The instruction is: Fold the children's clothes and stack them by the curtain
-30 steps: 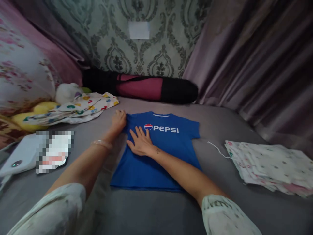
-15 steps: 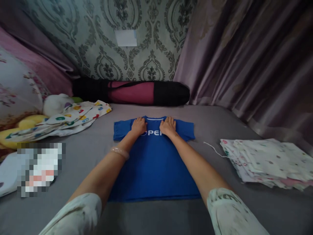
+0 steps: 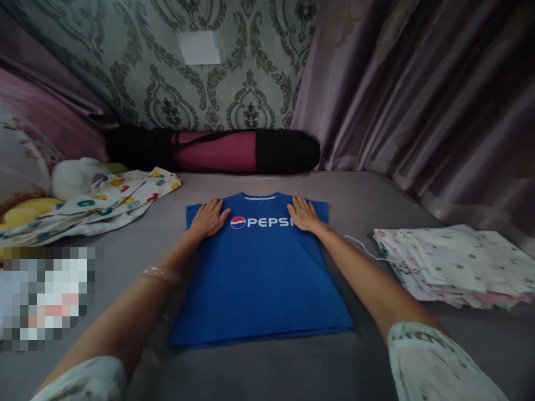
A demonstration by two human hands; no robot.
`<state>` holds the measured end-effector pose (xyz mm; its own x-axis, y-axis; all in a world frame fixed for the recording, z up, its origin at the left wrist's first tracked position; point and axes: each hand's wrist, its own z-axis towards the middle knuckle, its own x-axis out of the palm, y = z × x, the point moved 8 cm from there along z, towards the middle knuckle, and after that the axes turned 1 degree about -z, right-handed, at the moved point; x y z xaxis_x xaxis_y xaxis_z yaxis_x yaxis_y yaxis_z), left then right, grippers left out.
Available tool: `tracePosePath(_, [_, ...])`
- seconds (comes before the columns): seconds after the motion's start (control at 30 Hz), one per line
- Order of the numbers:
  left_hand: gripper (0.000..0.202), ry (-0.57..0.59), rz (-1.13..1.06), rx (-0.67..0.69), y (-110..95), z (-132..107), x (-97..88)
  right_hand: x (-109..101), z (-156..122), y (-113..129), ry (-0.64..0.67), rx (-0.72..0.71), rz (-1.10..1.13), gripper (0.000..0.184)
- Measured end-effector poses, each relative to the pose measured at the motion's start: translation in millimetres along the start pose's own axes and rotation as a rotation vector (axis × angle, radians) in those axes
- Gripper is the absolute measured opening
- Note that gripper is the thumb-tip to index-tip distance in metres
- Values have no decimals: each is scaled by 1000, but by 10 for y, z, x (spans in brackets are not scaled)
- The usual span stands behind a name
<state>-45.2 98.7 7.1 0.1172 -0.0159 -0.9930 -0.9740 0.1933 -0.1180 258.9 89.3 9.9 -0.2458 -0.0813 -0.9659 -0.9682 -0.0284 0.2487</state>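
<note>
The left hand (image 3: 209, 217) lies open, palm down, thumb spread, on the shirt (image 3: 263, 278) by one sleeve. The right hand (image 3: 306, 214) rests flat by the other sleeve, fingers extended. The shirt lies spread on the bed (image 3: 259, 370), under and between both hands. Beyond them is a bag (image 3: 215, 151); right of the right hand, a cloth stack (image 3: 460, 262).

Shirt (image 3: 263, 278) on sheet (image 3: 259, 370); cloth stack (image 3: 455, 262) right; bag (image 3: 217, 153) behind.
</note>
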Motion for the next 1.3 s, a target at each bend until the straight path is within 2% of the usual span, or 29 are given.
tracePosePath(0.1, [65,19,-8,-23,159,-52,4,-54,-36,-253,-10,0,3,68])
tracePosePath(0.23, [69,50,22,-8,183,-69,34,-92,-75,-459,-45,-85,-132,66])
tracePosePath(0.37, [71,17,56,12,151,-74,21,-112,-89,-528,-26,-148,-167,63])
tracePosePath(0.47, [67,-92,121,25,78,-135,-104,-184,-126,-481,-47,-133,-173,62])
tracePosePath(0.53, [64,-155,158,60,-70,-226,-213,-284,-200,-344,-139,-142,-177,59])
tracePosePath(0.6, [62,-154,152,130,-320,-348,-277,-336,-314,-108,-210,-200,-161,58])
tracePosePath(0.63, [62,-129,132,170,-472,-416,-284,-311,-374,32,-199,-243,-142,58])
tracePosePath(0.73, [63,36,50,315,-960,-642,-172,-91,-546,404,-41,-354,-84,60])
tracePosePath(0.8, [66,111,-5,389,-1205,-803,-72,47,-647,519,34,-367,-62,62])
tracePosePath(0.87, [69,141,-44,409,-1308,-958,12,128,-743,526,56,-358,-58,64])
tracePosePath(0.97, [71,116,-54,412,-1260,-1207,55,150,-928,456,38,-398,-83,65])
tracePosePath(1.1, [73,56,-31,494,-1101,-1556,-9,114,-1268,367,33,-494,-113,67])
tracePosePath(1.3, [77,120,-52,514,-876,-1822,-23,72,-1791,285,77,-587,-121,66])
